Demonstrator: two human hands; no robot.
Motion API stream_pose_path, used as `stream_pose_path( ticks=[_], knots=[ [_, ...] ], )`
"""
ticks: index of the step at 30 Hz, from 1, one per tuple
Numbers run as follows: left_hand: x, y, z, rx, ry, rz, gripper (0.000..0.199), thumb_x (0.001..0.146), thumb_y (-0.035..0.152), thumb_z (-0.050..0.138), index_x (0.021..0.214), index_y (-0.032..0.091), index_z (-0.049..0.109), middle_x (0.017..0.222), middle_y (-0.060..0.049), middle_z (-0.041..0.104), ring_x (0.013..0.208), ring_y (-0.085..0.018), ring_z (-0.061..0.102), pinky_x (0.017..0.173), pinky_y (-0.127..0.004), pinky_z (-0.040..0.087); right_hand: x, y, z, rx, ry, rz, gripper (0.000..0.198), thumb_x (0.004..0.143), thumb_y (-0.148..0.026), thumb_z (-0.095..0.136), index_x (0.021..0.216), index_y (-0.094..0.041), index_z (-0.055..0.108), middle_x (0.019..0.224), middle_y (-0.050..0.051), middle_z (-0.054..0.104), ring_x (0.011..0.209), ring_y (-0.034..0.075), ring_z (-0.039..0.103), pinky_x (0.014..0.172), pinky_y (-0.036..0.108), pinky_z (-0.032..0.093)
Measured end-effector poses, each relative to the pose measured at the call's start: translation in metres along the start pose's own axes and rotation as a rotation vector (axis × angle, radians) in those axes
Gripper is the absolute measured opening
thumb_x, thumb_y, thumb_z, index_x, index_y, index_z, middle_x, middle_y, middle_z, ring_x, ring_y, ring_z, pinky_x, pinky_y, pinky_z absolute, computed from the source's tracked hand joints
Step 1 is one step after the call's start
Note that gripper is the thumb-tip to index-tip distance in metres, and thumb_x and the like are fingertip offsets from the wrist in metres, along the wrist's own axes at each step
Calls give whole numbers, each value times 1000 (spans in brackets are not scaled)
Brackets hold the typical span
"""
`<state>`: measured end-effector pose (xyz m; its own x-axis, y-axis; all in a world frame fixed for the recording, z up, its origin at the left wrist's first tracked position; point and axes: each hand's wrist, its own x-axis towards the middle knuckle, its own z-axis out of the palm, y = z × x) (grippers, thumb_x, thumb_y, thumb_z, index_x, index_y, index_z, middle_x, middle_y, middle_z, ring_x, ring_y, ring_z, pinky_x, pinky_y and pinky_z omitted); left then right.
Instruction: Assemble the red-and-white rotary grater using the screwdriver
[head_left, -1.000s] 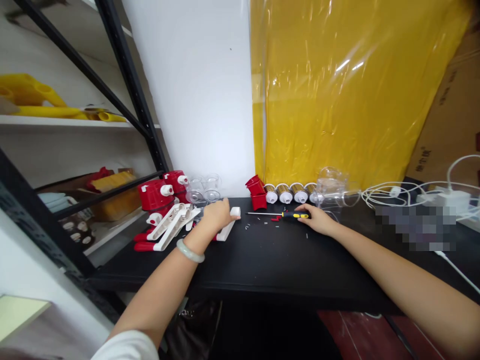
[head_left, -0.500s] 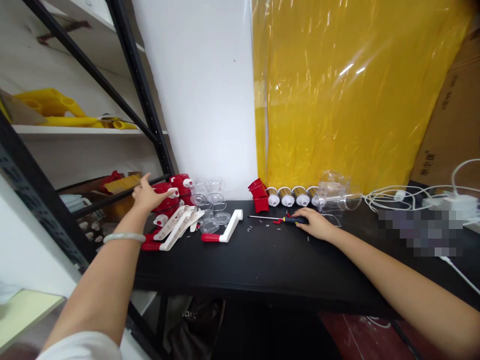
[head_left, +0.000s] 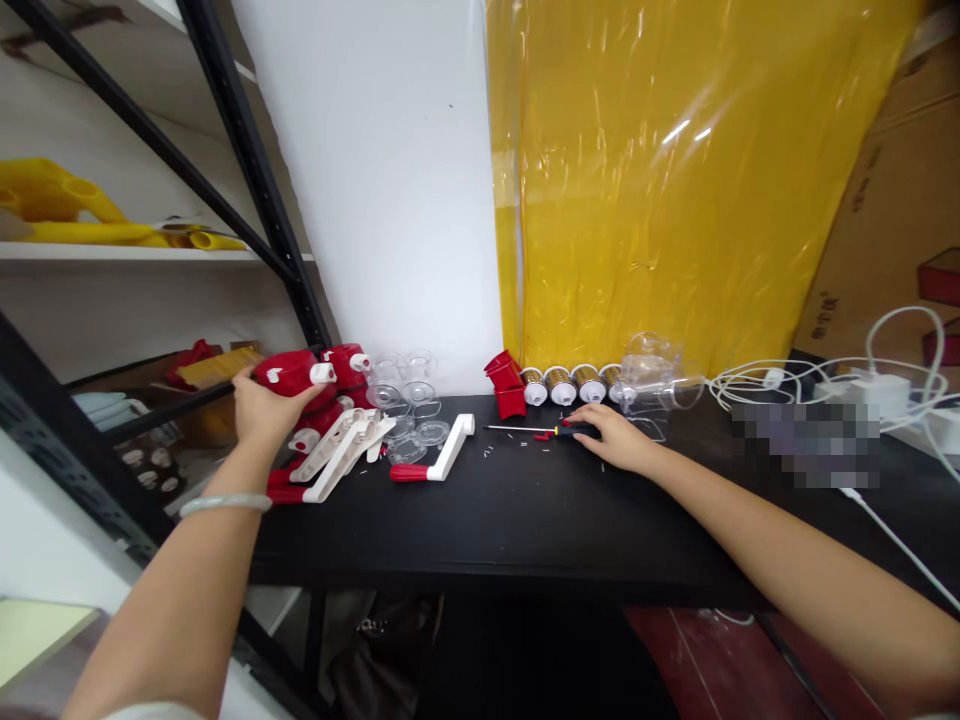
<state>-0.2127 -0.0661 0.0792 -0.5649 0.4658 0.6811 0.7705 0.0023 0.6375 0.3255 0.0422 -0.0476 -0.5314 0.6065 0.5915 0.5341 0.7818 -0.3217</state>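
My left hand point(head_left: 261, 412) is closed round a red plastic housing point(head_left: 289, 372) with a white stub, its thumb on the near side. That housing sits at the top of a group of similar red housings point(head_left: 346, 362) at the table's left end. My right hand point(head_left: 616, 440) rests on the table with its fingers curled over the dark handle of a screwdriver point(head_left: 517, 430), whose shaft points left. Small red pieces point(head_left: 541, 436) and several tiny screws point(head_left: 489, 450) lie nearby. A white crank handle with a red grip point(head_left: 448, 450) lies between my hands.
More white crank handles point(head_left: 330, 455) lie left, beside clear plastic cups and lids point(head_left: 409, 400). Red hoppers point(head_left: 507, 385), several metal-mesh drums point(head_left: 559, 385) and clear containers point(head_left: 652, 375) line the back. White cables point(head_left: 787, 375) lie right; a black-framed shelf point(head_left: 262, 215) stands left.
My left hand has come down from above the red housings and closed on one. My right hand has shifted slightly left along the screwdriver. The view has swung a little to the right.
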Motion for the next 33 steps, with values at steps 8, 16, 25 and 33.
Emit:
stream_pose_path(
  ticks=[8,16,25,33],
  knots=[
    [-70,106,-3,-122,-41,191,98,58,48,88,138,15,44,138,-17,57,123,-36,59,106,-53,49,28,-28,-63,-159,176,-72,25,95,-33,52,109,-23,69,107,12,67,105,29,60,97,49,47],
    [-196,151,66,-327,-809,223,88,53,57,89,122,20,50,124,-13,63,114,-32,64,98,-48,53,67,26,-119,-512,-182,384,78,66,-58,80,132,-19,63,120,20,66,114,39,59,94,51,47],
    [-226,163,97,-270,-863,295,87,52,59,88,118,19,49,120,-14,57,116,-36,61,99,-51,51,61,36,-126,-613,-188,353,60,75,-53,74,123,-18,67,116,18,67,115,36,60,98,49,45],
    [-232,164,106,-241,-871,209,98,42,64,89,115,18,43,121,-17,54,118,-41,59,99,-54,50,50,-22,-171,-501,178,116,55,85,-60,59,124,-21,64,115,18,62,117,37,54,104,55,39]
  ],
)
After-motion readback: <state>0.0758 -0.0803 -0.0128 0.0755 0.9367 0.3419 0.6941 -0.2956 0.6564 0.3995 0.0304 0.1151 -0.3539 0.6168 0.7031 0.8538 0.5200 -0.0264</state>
